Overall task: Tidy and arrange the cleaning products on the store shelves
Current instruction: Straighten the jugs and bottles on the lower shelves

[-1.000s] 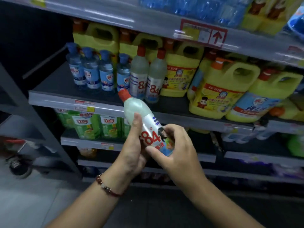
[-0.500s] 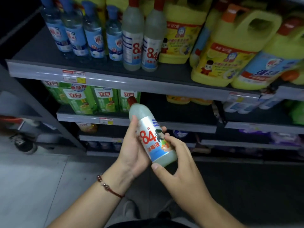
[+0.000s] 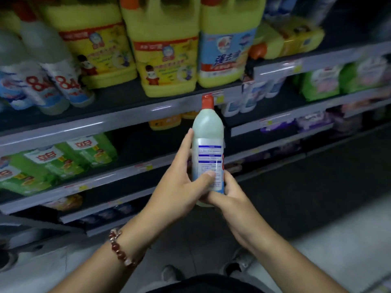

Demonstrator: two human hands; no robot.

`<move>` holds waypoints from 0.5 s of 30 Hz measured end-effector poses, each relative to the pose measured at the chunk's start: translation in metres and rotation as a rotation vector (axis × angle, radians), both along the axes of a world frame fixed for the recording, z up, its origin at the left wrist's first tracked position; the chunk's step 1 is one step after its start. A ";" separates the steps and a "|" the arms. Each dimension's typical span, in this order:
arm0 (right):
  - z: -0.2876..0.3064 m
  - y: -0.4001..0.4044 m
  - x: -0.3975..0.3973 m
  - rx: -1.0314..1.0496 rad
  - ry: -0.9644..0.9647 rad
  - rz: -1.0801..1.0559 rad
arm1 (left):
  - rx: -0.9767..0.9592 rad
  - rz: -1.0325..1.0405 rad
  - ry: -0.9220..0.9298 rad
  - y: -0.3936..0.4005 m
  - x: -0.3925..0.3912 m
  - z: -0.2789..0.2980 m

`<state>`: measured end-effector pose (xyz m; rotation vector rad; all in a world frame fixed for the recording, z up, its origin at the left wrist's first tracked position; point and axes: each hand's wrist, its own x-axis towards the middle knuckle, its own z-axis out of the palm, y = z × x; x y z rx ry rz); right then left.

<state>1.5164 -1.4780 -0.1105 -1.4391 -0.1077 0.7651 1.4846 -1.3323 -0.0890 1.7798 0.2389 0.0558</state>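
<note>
While both hands hold it in front of the shelves, the disinfectant bottle [image 3: 208, 149] stands nearly upright in mid-air, its red cap [image 3: 207, 101] uppermost and level with the front edge of the upper shelf [image 3: 118, 120]. Its printed back label faces the camera. The left hand [image 3: 182, 187] grips the bottle from the left, thumb laid across the lower label and fingers reaching up along the side. The right hand [image 3: 230, 197] cups the base from the right, its fingers curled under and round the bottom; how far they wrap behind cannot be seen. A beaded bracelet [image 3: 119, 248] circles the left wrist.

On the upper shelf, three large yellow jugs [image 3: 167, 60] stand side by side toward the middle, the rightmost bearing a blue label. At the left end of that shelf stand two matching "84" bottles [image 3: 61, 81], close together and blurred. Green detergent packs [image 3: 63, 159] line the left part of the shelf below [image 3: 127, 170]. Further green packs [image 3: 321, 81] sit on the neighbouring shelf at right. Floor [image 3: 338, 250] shows below the hands.
</note>
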 end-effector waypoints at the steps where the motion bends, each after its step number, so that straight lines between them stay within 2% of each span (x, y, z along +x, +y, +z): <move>1: 0.000 -0.016 0.010 0.012 0.000 -0.022 | 0.032 -0.023 -0.004 -0.013 0.012 0.002; 4: -0.001 -0.068 0.041 -0.010 -0.019 -0.064 | 0.062 -0.080 0.003 -0.058 0.048 0.006; 8: 0.001 -0.148 0.084 -0.078 -0.076 -0.091 | -0.004 -0.164 0.022 -0.121 0.098 0.004; 15: 0.000 -0.281 0.139 -0.180 -0.185 -0.265 | -0.035 -0.385 0.038 -0.237 0.187 0.000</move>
